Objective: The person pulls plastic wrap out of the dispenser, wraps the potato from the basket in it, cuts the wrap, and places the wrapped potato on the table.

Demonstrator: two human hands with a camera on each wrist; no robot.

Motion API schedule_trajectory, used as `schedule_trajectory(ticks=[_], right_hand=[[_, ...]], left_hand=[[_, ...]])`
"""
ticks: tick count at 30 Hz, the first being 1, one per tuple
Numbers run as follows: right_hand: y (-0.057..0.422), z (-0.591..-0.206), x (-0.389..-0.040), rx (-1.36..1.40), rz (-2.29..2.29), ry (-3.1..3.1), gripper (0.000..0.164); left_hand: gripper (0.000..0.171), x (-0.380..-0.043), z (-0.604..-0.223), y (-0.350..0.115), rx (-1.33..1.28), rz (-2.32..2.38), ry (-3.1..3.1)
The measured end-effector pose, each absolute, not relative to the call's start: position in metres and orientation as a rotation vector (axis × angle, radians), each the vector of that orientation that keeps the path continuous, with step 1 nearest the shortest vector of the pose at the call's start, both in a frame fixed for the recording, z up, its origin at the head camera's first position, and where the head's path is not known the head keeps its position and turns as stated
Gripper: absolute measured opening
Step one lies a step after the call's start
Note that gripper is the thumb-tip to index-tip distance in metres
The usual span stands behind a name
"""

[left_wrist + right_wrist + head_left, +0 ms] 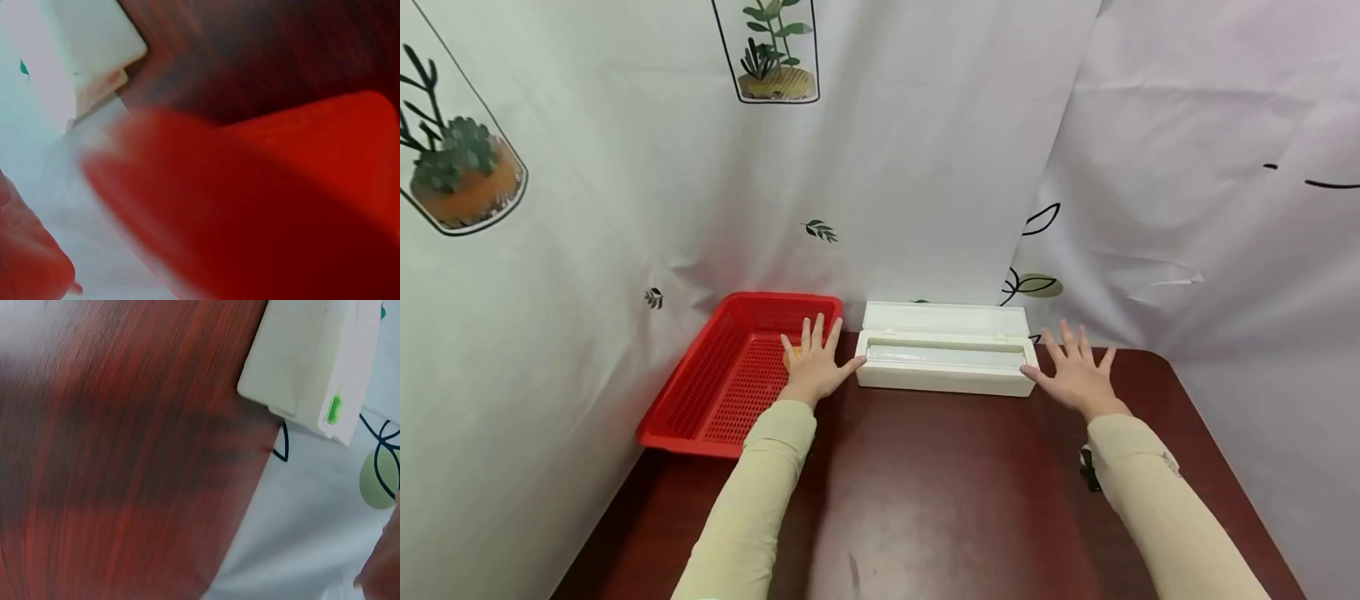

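My left hand [811, 371] is held out over the right side of a red plastic basket [672, 440], its fingers straight and spread. It holds nothing, and its thumb points toward the left end of a long white dispenser box [943, 380]. The lid [943, 317] of this box is raised, and a whitish roll, like cling film [943, 357], lies inside. Beyond the box's right end, my right hand [1081, 382] is also spread and holds nothing, thumb tip near the box corner. A small green piece [334, 409] shows on the box in the right wrist view.
A yellow thing [792, 357] in the basket is mostly hidden behind my left hand. The dark red-brown table [955, 483] reaches back to a white printed curtain [925, 167]. A small black object [1088, 471] shows beside my right sleeve.
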State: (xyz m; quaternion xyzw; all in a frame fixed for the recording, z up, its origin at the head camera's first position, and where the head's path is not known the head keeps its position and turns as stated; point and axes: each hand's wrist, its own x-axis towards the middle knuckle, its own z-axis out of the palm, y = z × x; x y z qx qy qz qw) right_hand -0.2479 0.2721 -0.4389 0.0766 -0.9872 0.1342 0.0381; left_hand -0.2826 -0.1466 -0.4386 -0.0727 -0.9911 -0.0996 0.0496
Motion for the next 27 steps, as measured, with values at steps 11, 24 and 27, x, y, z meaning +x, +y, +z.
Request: schedule_trajectory(ticks=[11, 24, 27], right_hand=[[0.255, -0.459, -0.266, 0.301, 0.442, -3.187, 0.044], [0.25, -0.472, -0.274, 0.315, 0.306, -3.004, 0.021], [0.248, -0.471, -0.279, 0.302, 0.344, -2.967, 0.02]], left_hand=[[0.034, -0.296, -0.455, -0.09, -0.438, -0.241, -3.11], [0.025, -0.313, -0.482, -0.075, -0.406, -0.558, -2.976], [0.015, -0.319, -0.48, -0.075, -0.367, -0.703, -2.938]])
